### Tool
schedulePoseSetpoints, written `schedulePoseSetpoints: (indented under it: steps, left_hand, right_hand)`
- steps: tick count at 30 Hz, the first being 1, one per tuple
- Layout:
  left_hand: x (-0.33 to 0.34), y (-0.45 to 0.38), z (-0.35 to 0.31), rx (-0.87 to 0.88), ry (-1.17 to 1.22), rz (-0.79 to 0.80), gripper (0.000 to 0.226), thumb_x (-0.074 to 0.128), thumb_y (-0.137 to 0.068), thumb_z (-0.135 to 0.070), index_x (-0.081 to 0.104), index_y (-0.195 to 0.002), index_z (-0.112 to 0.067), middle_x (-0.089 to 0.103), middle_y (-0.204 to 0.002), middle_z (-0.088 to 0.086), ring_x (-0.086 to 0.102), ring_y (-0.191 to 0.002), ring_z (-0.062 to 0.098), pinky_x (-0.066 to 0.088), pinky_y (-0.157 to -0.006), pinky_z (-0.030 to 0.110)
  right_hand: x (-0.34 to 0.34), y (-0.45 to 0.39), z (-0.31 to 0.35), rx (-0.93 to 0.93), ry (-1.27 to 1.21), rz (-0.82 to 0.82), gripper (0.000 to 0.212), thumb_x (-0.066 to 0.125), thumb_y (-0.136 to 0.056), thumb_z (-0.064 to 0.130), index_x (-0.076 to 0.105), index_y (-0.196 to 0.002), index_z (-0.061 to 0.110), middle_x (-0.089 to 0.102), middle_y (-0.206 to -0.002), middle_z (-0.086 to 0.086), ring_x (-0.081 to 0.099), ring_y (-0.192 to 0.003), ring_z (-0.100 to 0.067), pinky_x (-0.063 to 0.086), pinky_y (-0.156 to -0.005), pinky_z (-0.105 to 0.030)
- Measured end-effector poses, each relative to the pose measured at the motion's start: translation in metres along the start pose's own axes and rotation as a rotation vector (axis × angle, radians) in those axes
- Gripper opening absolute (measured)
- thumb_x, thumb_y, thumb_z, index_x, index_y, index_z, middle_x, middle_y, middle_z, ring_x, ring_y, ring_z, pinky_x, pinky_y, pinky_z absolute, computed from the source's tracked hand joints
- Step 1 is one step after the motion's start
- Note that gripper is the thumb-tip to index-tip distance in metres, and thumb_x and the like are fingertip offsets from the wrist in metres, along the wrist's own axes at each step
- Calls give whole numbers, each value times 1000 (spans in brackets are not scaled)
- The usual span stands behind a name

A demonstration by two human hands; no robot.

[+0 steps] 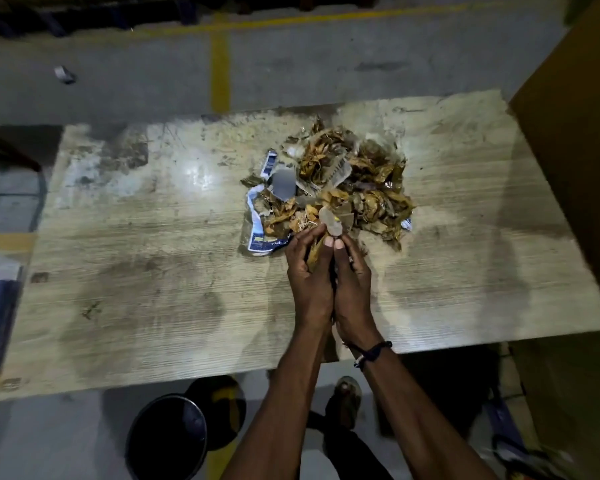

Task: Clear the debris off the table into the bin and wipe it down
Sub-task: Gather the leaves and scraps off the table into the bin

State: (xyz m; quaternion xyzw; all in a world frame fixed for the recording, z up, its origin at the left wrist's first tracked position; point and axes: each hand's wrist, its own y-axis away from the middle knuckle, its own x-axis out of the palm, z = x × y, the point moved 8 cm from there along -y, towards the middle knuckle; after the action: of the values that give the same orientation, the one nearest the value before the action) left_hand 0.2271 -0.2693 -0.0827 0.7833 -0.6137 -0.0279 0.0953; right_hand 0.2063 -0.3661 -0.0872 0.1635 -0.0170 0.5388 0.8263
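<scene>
**Hands cupped at the debris heap**

Stained wooden counter (153, 258) carries a debris pile (343, 181) right of centre. Left hand (309, 271) and right hand (352, 275) press together, fingers curled around dry scraps at its near edge. Black bin (167, 438) stands on the floor below.

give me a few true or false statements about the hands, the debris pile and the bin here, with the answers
1. Both hands are cupped together round a clump of debris at the near edge of the pile. True: left hand and right hand press palm to palm around dry scraps.
2. The table is already cleared. False: a debris pile of dry leaves and torn wrappers lies on the table.
3. The bin stands on the table. False: the black bin is on the floor by the table's near edge.
4. A dark band is on the right wrist. True: wrist band.
5. A cloth is in one hand. False: none is visible.
</scene>
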Motion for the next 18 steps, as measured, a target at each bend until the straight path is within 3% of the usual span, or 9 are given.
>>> schedulePoseSetpoints:
  steps: [2, 8, 16, 18]
  left_hand:
    - [-3, -1, -18, 19, 27, -6, 21, 67, -104, -18, 72, -122, -27, 62, -136, 5, 60, -131, 14, 49, -114, 37]
    - [-16, -4, -70, 10, 63, 0, 21, 67, -105, -24, 72, -124, -28, 64, -137, -1, 61, -131, 12, 49, -114, 49]
    - [-51, 0, -152, 1, 175, -21, 22, 66, -105, -19, 72, -120, -33, 67, -136, -3, 65, -126, 10, 55, -107, 35]
    - [-63, -3, -166, 18, 178, -36, 21, 67, -105, -24, 73, -123, -31, 63, -141, 2, 65, -127, 13, 55, -107, 40]
  right_hand:
    - [8, 3, 14, -4, -11, 10, 33, 55, -110, 27, 65, -141, 22, 69, -142, 2, 63, -133, -14, 52, -108, -35]
    - [41, 11, 54, -11, 31, 19, 37, 58, -107, 33, 66, -142, 22, 69, -141, 2, 64, -132, -16, 52, -111, -41]
    - [99, 39, 114, -40, 56, 88, 44, 59, -104, 42, 65, -143, 22, 68, -142, 3, 63, -132, -14, 53, -110, -38]
    - [115, 44, 126, -55, 67, 115, 41, 57, -107, 36, 64, -144, 19, 68, -142, 2, 64, -132, -15, 54, -108, -36]
